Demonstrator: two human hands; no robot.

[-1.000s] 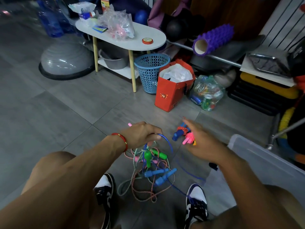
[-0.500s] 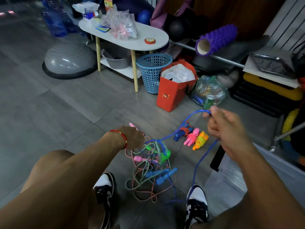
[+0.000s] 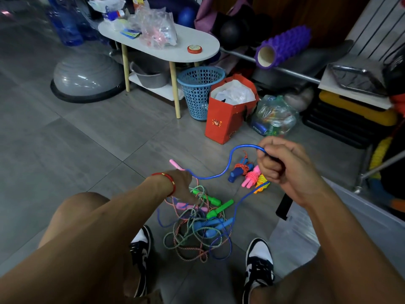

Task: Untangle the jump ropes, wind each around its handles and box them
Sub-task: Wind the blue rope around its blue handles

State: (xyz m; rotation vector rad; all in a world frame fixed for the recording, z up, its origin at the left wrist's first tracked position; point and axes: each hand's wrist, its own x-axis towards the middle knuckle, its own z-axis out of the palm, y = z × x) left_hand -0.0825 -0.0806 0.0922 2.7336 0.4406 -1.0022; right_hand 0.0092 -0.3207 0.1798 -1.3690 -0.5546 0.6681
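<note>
Grey floor — right hand (image 3: 282, 163) pinches blue rope (image 3: 221, 172); left hand (image 3: 182, 183) fingers buried in tangle (image 3: 197, 227), grip unclear.

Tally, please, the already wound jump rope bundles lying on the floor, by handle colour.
Blue-handled bundle: 1
Pink-handled bundle: 1
Orange-handled bundle: 1
Total: 3

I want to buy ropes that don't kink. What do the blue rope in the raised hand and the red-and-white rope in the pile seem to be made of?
The blue rope looks like smooth plastic, perhaps PVC: it is glossy and holds springy open curves. The red-and-white rope looks like braided fibre cord, cotton or nylon: matte, with a twisted two-colour pattern, lying limp in loose loops.
</note>
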